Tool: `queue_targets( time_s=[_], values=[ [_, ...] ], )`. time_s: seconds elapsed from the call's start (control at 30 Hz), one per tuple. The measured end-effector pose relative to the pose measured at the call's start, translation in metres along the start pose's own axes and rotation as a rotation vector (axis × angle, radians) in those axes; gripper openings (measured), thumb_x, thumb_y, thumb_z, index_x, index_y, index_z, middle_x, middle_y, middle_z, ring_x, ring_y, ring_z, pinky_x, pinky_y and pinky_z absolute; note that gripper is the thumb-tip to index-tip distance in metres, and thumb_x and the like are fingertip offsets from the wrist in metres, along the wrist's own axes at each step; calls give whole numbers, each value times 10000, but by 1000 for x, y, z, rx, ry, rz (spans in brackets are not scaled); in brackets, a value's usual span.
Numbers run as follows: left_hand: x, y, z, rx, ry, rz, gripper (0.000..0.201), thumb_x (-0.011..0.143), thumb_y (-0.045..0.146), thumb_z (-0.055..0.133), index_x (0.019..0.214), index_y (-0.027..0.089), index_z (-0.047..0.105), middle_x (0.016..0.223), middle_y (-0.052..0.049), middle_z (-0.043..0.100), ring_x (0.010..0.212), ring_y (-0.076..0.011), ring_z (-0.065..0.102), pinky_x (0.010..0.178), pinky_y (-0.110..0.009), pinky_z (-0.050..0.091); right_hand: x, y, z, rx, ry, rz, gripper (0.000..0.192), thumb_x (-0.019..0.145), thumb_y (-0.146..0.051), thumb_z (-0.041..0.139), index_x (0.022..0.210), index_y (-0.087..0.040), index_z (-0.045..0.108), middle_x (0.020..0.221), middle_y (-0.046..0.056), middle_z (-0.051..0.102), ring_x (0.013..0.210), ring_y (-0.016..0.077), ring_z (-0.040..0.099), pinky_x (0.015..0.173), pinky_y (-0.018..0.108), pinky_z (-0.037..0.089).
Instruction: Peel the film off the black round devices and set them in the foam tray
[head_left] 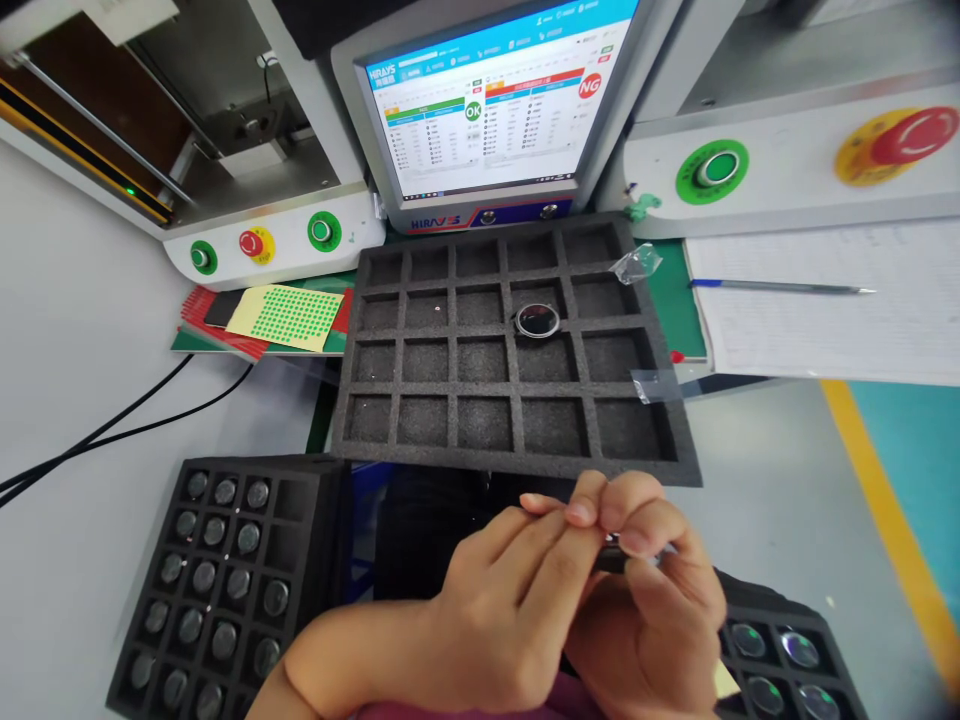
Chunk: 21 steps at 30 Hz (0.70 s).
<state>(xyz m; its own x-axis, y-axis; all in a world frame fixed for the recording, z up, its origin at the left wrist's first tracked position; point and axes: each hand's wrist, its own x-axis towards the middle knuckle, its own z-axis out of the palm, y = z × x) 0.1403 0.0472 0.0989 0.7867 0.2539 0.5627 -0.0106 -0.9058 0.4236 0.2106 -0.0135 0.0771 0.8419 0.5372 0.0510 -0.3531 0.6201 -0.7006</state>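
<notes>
A small dark part [611,552] is held between the two hands just below the near edge of the large foam tray [679,440]. It is pinched by the fingertips of the left hand [502,610] from the left and by the thumb and fingers of the right hand [652,610] from the right; most of it is hidden by the fingers, so its shape cannot be told. Both hands are closed on it, and the fingertips of the two hands are touching above it.

On the large foam tray, only one compartment is filled: a round, shiny-rimmed disc [537,320] is seen in the second row from the far edge, right of the middle. Two scraps of clear film [636,264] are lying at the tray's right edge.

To the lower left, a smaller foam tray [300,500] is filled with rows of round discs. Another tray [832,640] with discs is partly seen at the lower right, behind the right hand.

Beyond the trays, a screen [495,100] with "OK" and "NG" marks is set up. A sheet of green dot stickers [289,316] is laid to its left, and a pen [780,288] is resting on paper [825,330] to its right.
</notes>
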Motion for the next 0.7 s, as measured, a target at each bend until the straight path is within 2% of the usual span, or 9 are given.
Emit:
queue_targets(
  time_s=[0.07, 0.13, 0.2, 0.27, 0.4, 0.5, 0.6, 0.7],
  values=[
    [-1, 0, -1, -33, 3, -30, 246, 996, 68, 399, 1121, -18, 592, 970, -146, 758, 931, -205, 727, 825, -292, 606, 0, -1, -1, -31, -16, 13, 113, 899, -138, 591, 805, -188, 630, 817, -20, 506, 784, 96, 584, 836, 272, 634],
    [-1, 0, -4, -98, 5, -80, 224, 1001, 95, 426, 1118, 12, 599, 963, -121, 757, 923, -179, 725, 849, -263, 597, 1, -5, -2, -72, -61, 10, 93, 918, -251, 615, 857, -194, 656, 837, -8, 518, 800, 117, 603, 840, 299, 634],
    [0, 0, -7, -177, 1, -135, 208, 1000, 122, 451, 1124, 48, 600, 974, -101, 753, 933, -163, 721, 887, -245, 585, 2, -9, -3, -108, -128, -38, 245, 908, -430, 623, 922, -192, 684, 843, 12, 530, 797, 148, 618, 831, 327, 636],
    [1, 0, -9, -248, -6, -190, 194, 987, 137, 484, 1131, 79, 602, 982, -92, 750, 935, -167, 722, 909, -252, 581, 3, -14, -3, -149, -185, -49, 321, 894, -484, 610, 991, -188, 691, 870, 34, 547, 827, 175, 627, 855, 356, 627],
    [3, -3, -13, -319, 7, -266, 170, 963, 137, 530, 1098, 96, 625, 941, -92, 755, 869, -173, 726, 869, -257, 589, 1, -18, -7, -236, -250, 35, 209, 950, -313, 544, 1100, -214, 651, 981, 56, 565, 961, 193, 611, 944, 412, 585],
    [2, -8, -13, -455, 17, -327, 144, 963, 186, 552, 1029, 108, 654, 916, -93, 757, 848, -168, 726, 835, -243, 586, -1, -19, -8, -366, -272, -83, 210, 953, -214, 524, 1137, -207, 625, 1026, 68, 570, 1007, 200, 591, 930, 404, 583],
    [-2, -16, -8, -713, 11, -415, 141, 939, 269, 615, 956, 144, 677, 800, -40, 739, 674, -121, 689, 639, -182, 563, -5, -23, -4, -554, -323, -194, 343, 869, -67, 539, 1182, -192, 605, 1060, 78, 600, 1050, 224, 592, 913, 419, 574],
    [-8, -20, 0, -969, -27, -483, 195, 915, 345, 654, 888, 154, 684, 690, -5, 692, 536, -85, 620, 494, -148, 492, -9, -28, 3, -609, -308, -233, 432, 808, -38, 569, 1201, -216, 586, 1025, 70, 626, 1018, 249, 619, 857, 453, 585]
  ],
)
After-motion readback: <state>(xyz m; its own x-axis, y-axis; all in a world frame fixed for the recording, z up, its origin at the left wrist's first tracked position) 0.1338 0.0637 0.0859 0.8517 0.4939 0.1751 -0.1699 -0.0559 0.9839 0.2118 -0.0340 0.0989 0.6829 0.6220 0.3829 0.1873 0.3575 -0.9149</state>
